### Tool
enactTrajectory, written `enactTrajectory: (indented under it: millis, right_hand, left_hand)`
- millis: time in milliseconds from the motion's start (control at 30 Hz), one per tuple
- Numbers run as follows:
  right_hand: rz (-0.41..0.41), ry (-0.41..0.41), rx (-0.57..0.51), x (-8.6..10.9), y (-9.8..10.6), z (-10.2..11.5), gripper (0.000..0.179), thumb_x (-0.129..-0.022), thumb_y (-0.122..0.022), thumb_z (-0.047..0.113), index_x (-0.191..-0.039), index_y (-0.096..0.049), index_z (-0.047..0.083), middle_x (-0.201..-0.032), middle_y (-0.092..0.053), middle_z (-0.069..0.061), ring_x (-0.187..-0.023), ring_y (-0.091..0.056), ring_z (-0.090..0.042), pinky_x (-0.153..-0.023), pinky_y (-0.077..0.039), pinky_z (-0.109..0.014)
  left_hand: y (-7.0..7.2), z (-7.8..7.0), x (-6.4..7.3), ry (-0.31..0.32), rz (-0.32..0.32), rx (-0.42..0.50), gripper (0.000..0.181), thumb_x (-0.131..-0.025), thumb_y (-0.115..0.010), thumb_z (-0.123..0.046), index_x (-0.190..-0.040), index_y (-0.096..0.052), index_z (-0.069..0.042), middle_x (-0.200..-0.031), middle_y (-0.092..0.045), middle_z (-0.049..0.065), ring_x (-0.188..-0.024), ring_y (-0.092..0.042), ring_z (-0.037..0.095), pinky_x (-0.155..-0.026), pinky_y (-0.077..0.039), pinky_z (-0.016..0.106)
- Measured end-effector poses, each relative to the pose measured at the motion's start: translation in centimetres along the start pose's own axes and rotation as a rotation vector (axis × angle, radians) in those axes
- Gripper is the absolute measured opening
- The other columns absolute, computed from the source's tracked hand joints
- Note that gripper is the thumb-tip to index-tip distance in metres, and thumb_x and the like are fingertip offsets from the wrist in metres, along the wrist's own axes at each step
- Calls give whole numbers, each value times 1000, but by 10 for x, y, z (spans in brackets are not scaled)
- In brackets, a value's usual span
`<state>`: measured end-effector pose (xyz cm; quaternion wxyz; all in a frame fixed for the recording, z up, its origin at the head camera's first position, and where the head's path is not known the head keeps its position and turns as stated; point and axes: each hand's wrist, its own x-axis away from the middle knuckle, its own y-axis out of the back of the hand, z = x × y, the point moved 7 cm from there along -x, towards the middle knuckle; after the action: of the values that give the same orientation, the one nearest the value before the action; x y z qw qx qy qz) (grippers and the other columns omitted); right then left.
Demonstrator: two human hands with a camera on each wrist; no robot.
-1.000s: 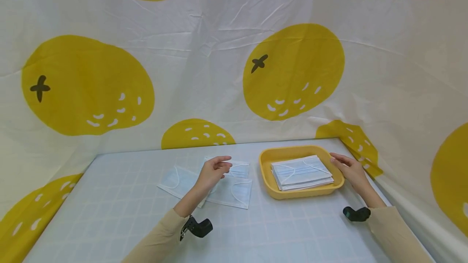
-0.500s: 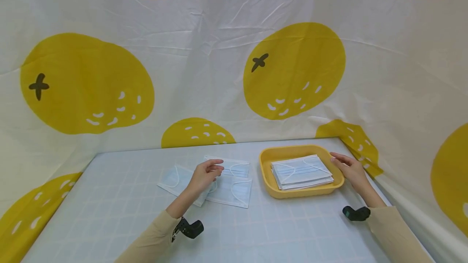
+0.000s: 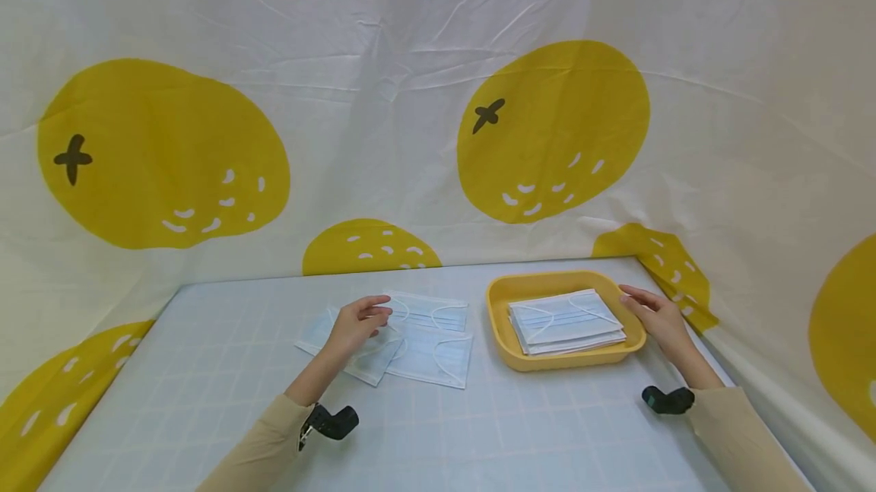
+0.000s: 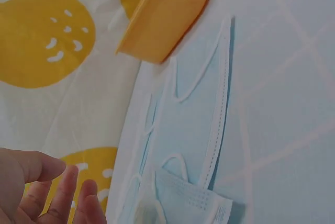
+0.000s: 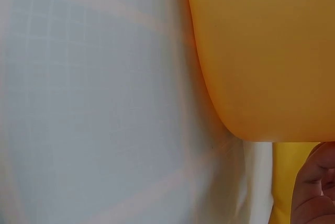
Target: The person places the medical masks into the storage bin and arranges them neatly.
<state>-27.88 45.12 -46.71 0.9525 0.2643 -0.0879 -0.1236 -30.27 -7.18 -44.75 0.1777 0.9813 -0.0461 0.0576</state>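
Note:
My left hand (image 3: pixel 356 326) hovers over the loose face masks, fingers loosely bent and nothing between them. In the left wrist view its fingertips (image 4: pixel 57 169) show at the lower left. One mask (image 3: pixel 434 355) lies at the right of the group, another mask (image 3: pixel 438 315) behind it, and a third mask (image 3: pixel 372 363) partly under the hand in the head view. My right hand (image 3: pixel 660 321) holds the right rim of a yellow tray (image 3: pixel 498 336). Inside the tray sits a stack of pale blue masks (image 3: pixel 564 321). The right wrist view shows the tray's wall and some curled fingers (image 5: pixel 309 198).
A pale checked cloth (image 3: pixel 479 431) covers the table. Behind and beside it hangs a white curtain (image 3: pixel 383 134) with large yellow fruit shapes. Small black cameras sit on both wrists, over beige sleeves.
My left hand has moved left and slightly toward me, from above the right-hand masks to the left part of the group. The right hand and the tray stay where they were.

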Motion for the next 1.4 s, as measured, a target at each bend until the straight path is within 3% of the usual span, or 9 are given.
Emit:
enactTrajectory:
  millis: [100,167,400,600,1000,1200,1400]
  right_hand:
    - [5,10,6,2,-2,3,68,-95,-49,53,-143,-43,6,-139,-49,-17,-115,-50,-17,-73,-43,0]
    - [6,16,10,4,-3,6,67,-97,-47,50,-144,-41,3,-146,-40,-25,-122,-46,-30,-73,-42,1]
    - [-8,-24,19,3,0,3,71,-93,-49,57,-143,-43,7,-148,-40,-21,-124,-46,-27,-77,-45,-3]
    - [-5,3,16,4,1,5,69,-95,-48,53,-143,-42,4,-146,-40,-25,-127,-43,-35,-71,-43,0]
    - [7,21,33,2,-2,4,67,-97,-47,51,-143,-43,3,-146,-41,-26,-118,-48,-24,-71,-44,0]
    - [8,6,20,2,-2,3,67,-96,-48,52,-143,-43,5,-146,-42,-24,-113,-49,-15,-71,-44,0]
    - [7,11,23,1,-2,2,68,-96,-47,53,-143,-43,4,-147,-41,-24,-114,-49,-13,-71,-44,1]
  left_hand:
    - [8,6,0,19,4,-20,35,-95,-56,-11,-130,-57,-3,-118,-65,20,-100,-66,30,-85,-57,35]
    - [13,9,0,24,2,-34,35,-96,-56,-11,-130,-57,-4,-118,-66,20,-100,-66,30,-86,-57,35]
    - [26,17,0,44,1,-63,37,-96,-55,-12,-132,-55,-3,-119,-65,21,-102,-64,31,-87,-57,35]
    - [37,17,-1,24,15,-93,38,-96,-55,-11,-133,-53,-1,-121,-64,22,-101,-65,30,-86,-57,35]
    - [64,30,2,18,-13,-181,39,-95,-56,-12,-132,-52,1,-120,-63,23,-98,-66,29,-80,-57,31]
    - [77,42,1,-15,-66,-212,38,-94,-57,-8,-129,-54,4,-117,-64,25,-95,-65,26,-74,-56,24]
    - [90,52,-4,2,-99,-212,40,-93,-59,-10,-131,-54,3,-118,-64,25,-95,-63,24,-73,-55,20]
